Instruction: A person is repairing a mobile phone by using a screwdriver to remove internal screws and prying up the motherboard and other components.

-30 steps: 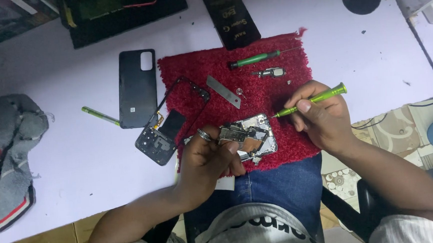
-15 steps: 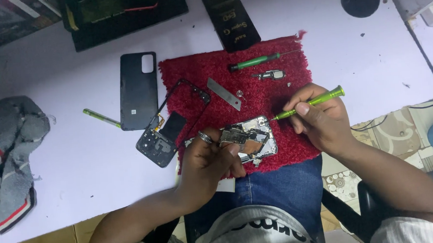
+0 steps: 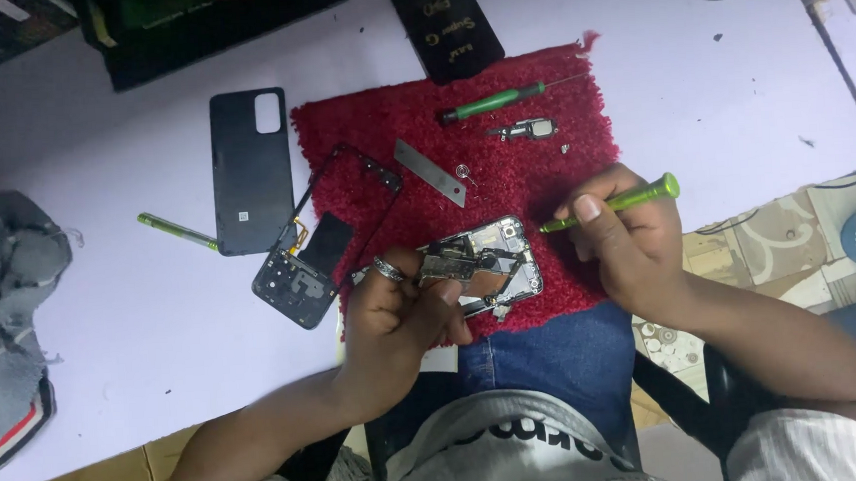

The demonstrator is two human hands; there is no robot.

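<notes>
Clamped between thumb and fingers of the right hand is a green screwdriver, its tip aimed left at the opened phone, hovering just beside the phone's top edge with a small gap showing. Left hand is curled tight on the phone's near end, fingers pinching the metal parts there, a ring on 1 finger. Phone sits on the lower part of the red mat, close to the table edge and right above the person's lap. Whether the tip touches anything, hard to tell. Further up the mat: a 2nd green screwdriver lying flat, a small metal part just below it, a grey metal strip angled near the middle, and a tiny round piece just beside that strip. Hanging off the mat's left edge, a black frame with a camera block at its lower end. Left of that, on the bare table, a black back cover lies flat, and a thin green tool lies just beside it. Far left, a grey cloth with a red stripe. At the top, a black case touches the mat's upper edge.
</notes>
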